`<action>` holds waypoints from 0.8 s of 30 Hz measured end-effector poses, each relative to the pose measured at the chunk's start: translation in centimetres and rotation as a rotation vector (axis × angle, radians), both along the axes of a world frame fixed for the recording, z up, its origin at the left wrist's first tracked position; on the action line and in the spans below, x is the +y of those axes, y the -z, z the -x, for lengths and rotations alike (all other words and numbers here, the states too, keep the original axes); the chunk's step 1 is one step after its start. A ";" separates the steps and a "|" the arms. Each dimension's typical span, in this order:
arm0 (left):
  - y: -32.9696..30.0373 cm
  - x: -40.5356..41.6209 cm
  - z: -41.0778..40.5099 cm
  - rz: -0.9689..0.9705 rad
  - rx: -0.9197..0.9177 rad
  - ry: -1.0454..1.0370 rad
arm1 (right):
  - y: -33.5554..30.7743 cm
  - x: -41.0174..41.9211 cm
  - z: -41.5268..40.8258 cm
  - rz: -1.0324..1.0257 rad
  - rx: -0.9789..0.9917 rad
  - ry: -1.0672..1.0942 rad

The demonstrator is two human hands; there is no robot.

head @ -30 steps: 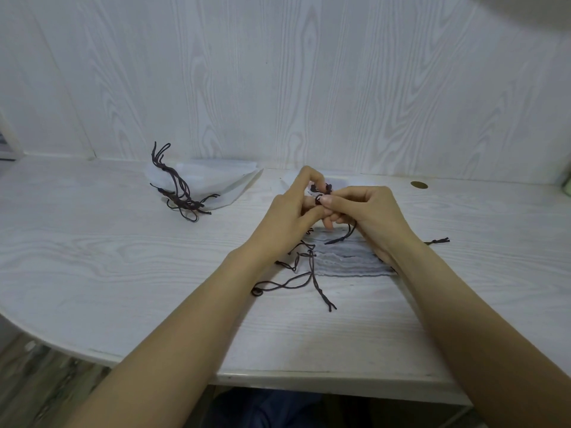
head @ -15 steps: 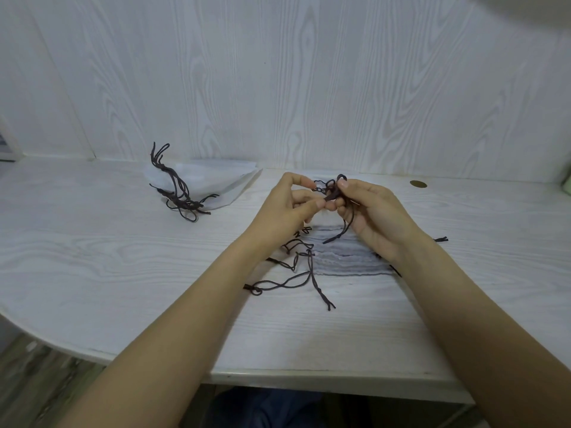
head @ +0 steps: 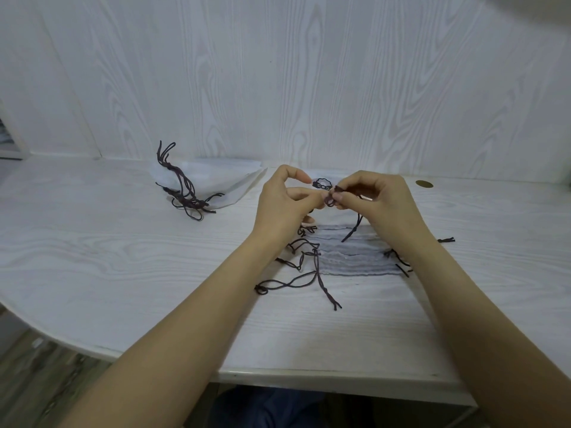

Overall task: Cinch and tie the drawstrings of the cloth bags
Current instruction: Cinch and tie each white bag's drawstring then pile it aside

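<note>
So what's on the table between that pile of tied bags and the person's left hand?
Nothing. Between the tied bags and the left hand, the head view shows only bare table.

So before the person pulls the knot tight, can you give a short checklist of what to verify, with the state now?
1. Right hand pinches the dark drawstring: ok.
2. Left hand has fingertips on the same drawstring: ok.
3. Loop formed between the fingertips: ok.
4. Loose end hangs free below the right hand, not caught: ok.
5. Mouth of the bag being tied is cinched: cannot tell, the hands hide it.
6. Cords of the flat bag stack kept apart from the one being tied: cannot tell.
</note>
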State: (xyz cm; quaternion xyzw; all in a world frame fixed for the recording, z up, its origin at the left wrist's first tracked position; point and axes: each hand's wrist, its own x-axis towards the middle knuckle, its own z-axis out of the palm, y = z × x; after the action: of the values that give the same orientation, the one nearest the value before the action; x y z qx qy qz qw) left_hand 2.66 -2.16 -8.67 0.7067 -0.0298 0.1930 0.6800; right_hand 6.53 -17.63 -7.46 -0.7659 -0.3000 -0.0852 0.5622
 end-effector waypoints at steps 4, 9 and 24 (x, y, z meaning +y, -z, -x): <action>0.3 0.0 -0.3 -0.073 -0.031 -0.028 | 0.2 0.0 0.1 0.125 -0.197 0.102; 0.5 -0.2 -0.2 -0.345 -0.211 -0.154 | 0.5 0.2 0.3 0.126 -0.329 0.135; 0.5 0.4 -0.3 -0.575 -0.322 -0.204 | 0.3 0.2 0.0 0.107 -0.194 0.064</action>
State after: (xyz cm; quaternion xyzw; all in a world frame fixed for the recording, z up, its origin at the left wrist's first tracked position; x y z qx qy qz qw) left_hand 2.96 -1.80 -9.15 0.8293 -0.1188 0.3528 0.4168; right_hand 6.51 -17.41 -7.75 -0.7922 -0.3325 -0.1607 0.4858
